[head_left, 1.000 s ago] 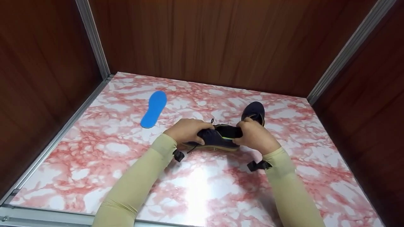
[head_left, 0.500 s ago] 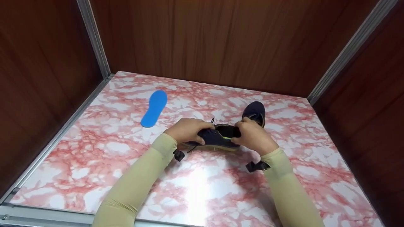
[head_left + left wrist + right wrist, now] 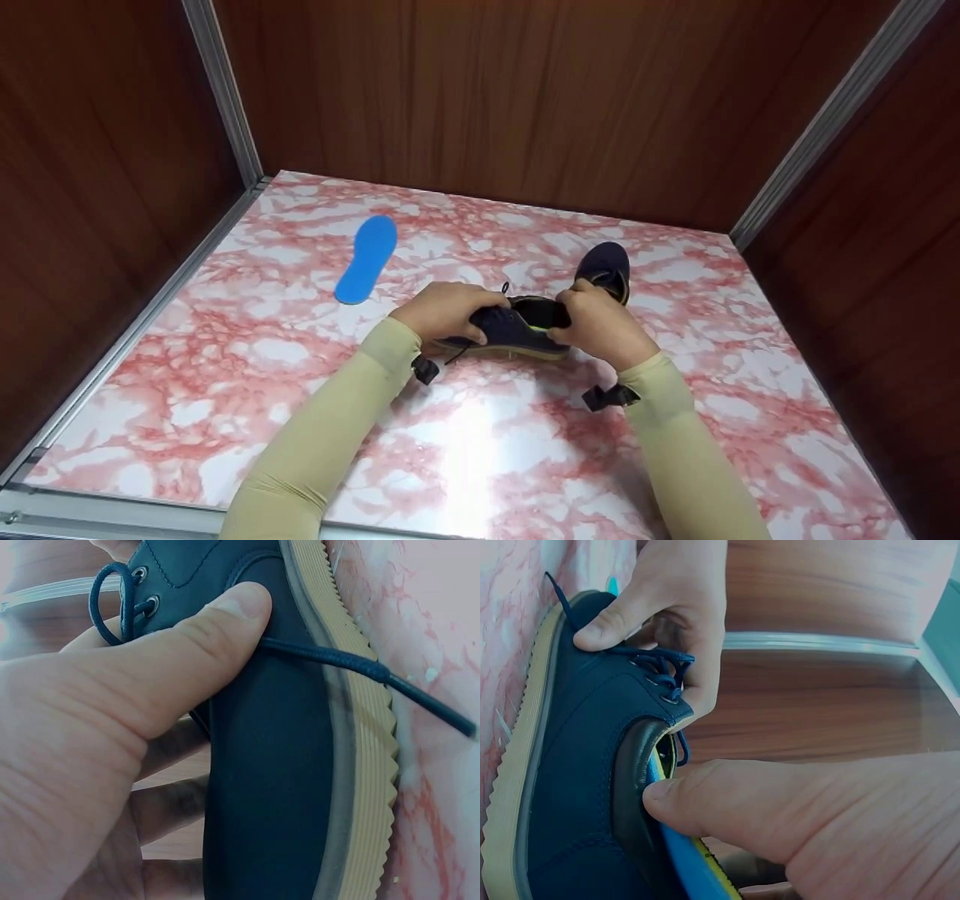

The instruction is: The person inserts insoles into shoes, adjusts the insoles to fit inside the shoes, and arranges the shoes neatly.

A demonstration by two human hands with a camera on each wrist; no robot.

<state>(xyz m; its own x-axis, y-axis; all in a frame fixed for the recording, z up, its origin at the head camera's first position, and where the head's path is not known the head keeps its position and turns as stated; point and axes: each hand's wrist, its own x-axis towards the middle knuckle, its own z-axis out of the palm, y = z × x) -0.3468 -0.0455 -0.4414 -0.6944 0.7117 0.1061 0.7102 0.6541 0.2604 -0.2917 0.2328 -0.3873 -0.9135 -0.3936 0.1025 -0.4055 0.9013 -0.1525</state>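
A dark navy lace-up shoe (image 3: 510, 331) with a tan ridged sole lies sideways before me, toe to the left. My left hand (image 3: 441, 311) grips its front, the thumb (image 3: 225, 615) over the upper and a loose lace running beneath it. At the opening, my right hand (image 3: 602, 324) pinches an insole (image 3: 679, 855) that sits partly inside. The insole shows blue on its near face, with a yellow edge; its front end is hidden in the shoe. The right thumb (image 3: 675, 802) presses on it close to the collar; the other right fingers are mostly hidden.
A second navy shoe (image 3: 604, 268) stands just behind my right hand. Farther left, a separate blue insole (image 3: 366, 259) lies flat on the red-and-white marbled table (image 3: 225, 360). Brown wood-grain panels (image 3: 480, 97) with metal frame rails enclose the back and sides.
My right hand has shifted slightly left, toward the shoe's toe. The left hand keeps its grip, and the second shoe and loose insole stay put.
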